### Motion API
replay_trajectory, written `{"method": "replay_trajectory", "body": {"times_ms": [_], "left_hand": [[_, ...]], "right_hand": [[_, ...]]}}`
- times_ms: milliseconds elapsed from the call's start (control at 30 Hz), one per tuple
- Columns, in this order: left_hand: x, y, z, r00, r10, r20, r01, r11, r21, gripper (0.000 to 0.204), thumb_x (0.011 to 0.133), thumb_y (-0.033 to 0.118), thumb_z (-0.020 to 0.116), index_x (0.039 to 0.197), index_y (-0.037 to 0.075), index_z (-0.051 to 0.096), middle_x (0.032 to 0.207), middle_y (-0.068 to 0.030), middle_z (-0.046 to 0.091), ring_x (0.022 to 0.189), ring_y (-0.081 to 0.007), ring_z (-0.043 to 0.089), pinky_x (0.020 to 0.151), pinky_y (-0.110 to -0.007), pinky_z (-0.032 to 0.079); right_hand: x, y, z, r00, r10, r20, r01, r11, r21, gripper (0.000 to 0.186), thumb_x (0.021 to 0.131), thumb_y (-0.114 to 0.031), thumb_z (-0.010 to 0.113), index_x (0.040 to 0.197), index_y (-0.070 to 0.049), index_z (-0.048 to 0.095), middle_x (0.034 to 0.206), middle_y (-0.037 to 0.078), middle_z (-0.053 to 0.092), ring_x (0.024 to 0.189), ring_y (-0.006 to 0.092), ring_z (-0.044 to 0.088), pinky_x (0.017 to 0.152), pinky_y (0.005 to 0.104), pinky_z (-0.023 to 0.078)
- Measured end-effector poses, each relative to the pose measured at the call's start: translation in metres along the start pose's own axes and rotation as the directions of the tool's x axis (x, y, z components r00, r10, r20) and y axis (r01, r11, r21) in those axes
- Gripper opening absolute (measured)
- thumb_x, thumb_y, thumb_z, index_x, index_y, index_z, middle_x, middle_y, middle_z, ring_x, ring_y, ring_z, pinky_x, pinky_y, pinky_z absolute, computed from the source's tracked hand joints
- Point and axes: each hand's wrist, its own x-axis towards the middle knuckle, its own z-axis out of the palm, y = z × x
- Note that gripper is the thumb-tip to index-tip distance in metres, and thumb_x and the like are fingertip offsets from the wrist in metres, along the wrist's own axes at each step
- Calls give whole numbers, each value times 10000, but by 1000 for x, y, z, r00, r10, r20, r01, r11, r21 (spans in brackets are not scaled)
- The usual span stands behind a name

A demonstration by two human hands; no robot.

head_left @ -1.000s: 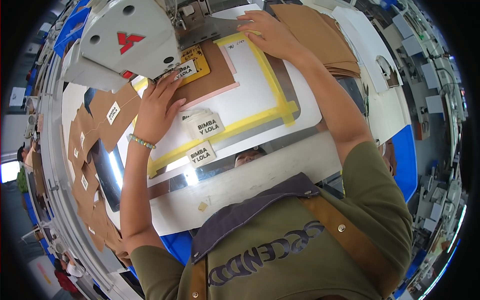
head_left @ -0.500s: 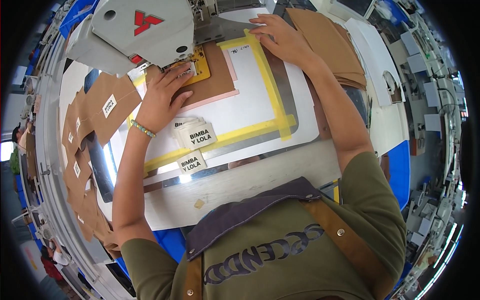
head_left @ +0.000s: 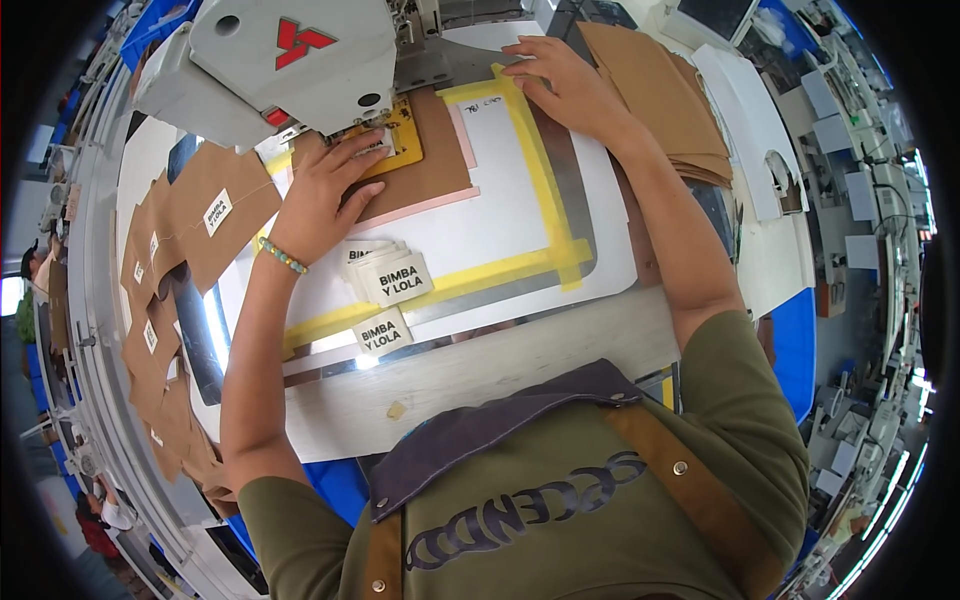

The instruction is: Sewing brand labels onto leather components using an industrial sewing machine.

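My left hand [head_left: 325,190] lies flat beneath the head of a white sewing machine [head_left: 290,60], its fingers stretched out. The fingertips touch a small white label [head_left: 384,142] within a yellow template plate [head_left: 408,140], on top of a brown fabric panel [head_left: 425,187]. Under the needle area, part of the label is hidden by my fingers and the machine. At the far end of the yellow tape strip [head_left: 540,185], my right hand [head_left: 570,85] rests with fingers apart, holding nothing. A loose pile of white printed labels [head_left: 402,279] sits nearer to me, with another label [head_left: 383,332] just below it.
Pink strips [head_left: 430,203] edge the brown panel on a white sheet. On the left, brown pieces with labels [head_left: 235,215] overlap, joined by thread. Stacked plain brown pieces [head_left: 655,90] lie at the far right beside a white sheet [head_left: 735,110]. Blue bins [head_left: 795,345] stand beside the table.
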Motion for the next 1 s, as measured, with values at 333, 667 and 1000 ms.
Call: {"method": "replay_trajectory", "body": {"times_ms": [333,667,1000], "left_hand": [[-1,-1,3,990,113,-86,-106,991,83,424,1011,211,706,1427,130,707,1533,-50,644,1139,-336,603,1080,-434,475],[-15,-18,14,990,25,-139,-23,1000,12,400,1045,160,660,1442,122,696,1446,-160,687,1112,-402,620,1081,-435,449],[-46,-30,-8,972,-131,-195,121,991,-63,463,873,126,850,1291,-1,699,1377,-145,662,1272,-360,652,1090,-436,533]], "right_hand": [[-6,-8,-1,1000,9,11,-9,1000,22,264,1043,-139,644,1251,-56,784,1506,80,650,1512,307,461,1236,445,410],[-16,-28,-3,999,-38,-26,39,999,37,257,1017,-96,660,1231,-40,790,1477,93,666,1477,312,496,1227,435,420],[-7,-97,2,961,-173,217,170,985,34,265,1023,-229,671,1192,-59,782,1276,82,751,1161,297,714,1023,425,571]]}}
